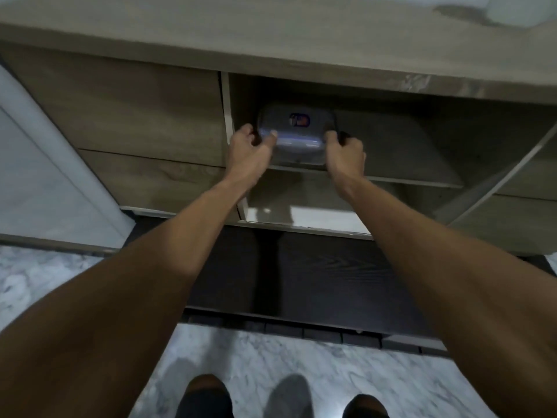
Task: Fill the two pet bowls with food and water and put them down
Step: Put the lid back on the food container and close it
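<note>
A clear plastic container (pixel 297 132) with a rounded lid and a red and blue label sits on the upper shelf of an open cabinet. My left hand (pixel 251 147) grips its left end, thumb on the lid. Its right end is held by my right hand (pixel 343 152). The container's contents are too dim to make out. No pet bowl shows in this view.
The wooden counter (pixel 271 40) overhangs the cabinet. Its shelf (pixel 407 164) reaches right of the container, and the open door (pixel 488 188) hangs at the right. A white appliance (pixel 45 182) stands at left. A dark plinth (pixel 301 276) meets marble floor (pixel 271 357) by my feet.
</note>
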`<state>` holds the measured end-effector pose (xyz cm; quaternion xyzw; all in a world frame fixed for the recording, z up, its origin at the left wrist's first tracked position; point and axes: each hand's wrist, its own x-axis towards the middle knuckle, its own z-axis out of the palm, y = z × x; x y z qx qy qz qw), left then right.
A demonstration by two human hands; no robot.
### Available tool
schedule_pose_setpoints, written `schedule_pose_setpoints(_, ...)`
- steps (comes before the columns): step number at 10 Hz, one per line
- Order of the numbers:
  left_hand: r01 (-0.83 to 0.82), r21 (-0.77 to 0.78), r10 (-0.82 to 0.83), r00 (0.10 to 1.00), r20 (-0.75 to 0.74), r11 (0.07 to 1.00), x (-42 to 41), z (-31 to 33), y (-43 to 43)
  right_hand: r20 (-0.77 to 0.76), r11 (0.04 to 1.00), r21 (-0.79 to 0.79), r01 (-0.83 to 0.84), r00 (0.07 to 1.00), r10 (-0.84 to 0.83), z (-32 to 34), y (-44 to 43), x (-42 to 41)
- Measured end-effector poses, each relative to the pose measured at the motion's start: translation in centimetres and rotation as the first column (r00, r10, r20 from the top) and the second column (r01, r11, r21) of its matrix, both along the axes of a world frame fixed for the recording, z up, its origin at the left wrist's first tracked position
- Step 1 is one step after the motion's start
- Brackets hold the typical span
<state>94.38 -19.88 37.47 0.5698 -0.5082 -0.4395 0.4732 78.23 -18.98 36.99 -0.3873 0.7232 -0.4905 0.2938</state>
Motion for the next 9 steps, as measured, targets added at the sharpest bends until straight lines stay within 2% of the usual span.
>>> schedule_pose_setpoints(2, -0.027, -0.009, 0.028, 0.974, 0.225, 1.000, -0.1, -1.8, -2.4, 0.012, 0.999, 0.042, -0.025, 1.000, 0.024, -1.6, -3.0, 0.2)
schedule_pose_setpoints(4, -0.037, 0.009, 0.032, 0.956, 0.293, 0.999, -0.2, -3.0, -3.2, 0.015, 0.996, 0.085, -0.041, 0.999, 0.040, -3.1, -4.2, 0.7)
schedule_pose_setpoints(6, -0.037, 0.084, 0.015, 0.968, 0.252, 0.996, -0.4, -2.2, -3.6, 0.004, 0.990, 0.133, -0.050, 0.999, 0.050, -2.5, -4.2, 0.8)
schedule_pose_setpoints(7, 0.020, 0.173, -0.058, 0.975, 0.217, 0.985, 0.3, -0.9, -2.4, 0.035, 0.984, 0.175, -0.034, 0.999, 0.028, -0.7, -2.7, 0.8)
schedule_pose_setpoints(8, 0.071, 0.208, -0.093, 0.991, 0.100, 0.976, 2.1, 1.2, 0.7, 0.112, 0.979, 0.206, -0.001, 0.993, -0.023, 0.2, 2.1, 0.0)
schedule_pose_setpoints(9, 0.020, 0.350, -0.076, 0.986, 0.146, 0.936, 6.3, 0.8, 8.4, 0.214, 0.972, 0.237, 0.002, 0.975, -0.055, 4.0, 9.4, -0.3)
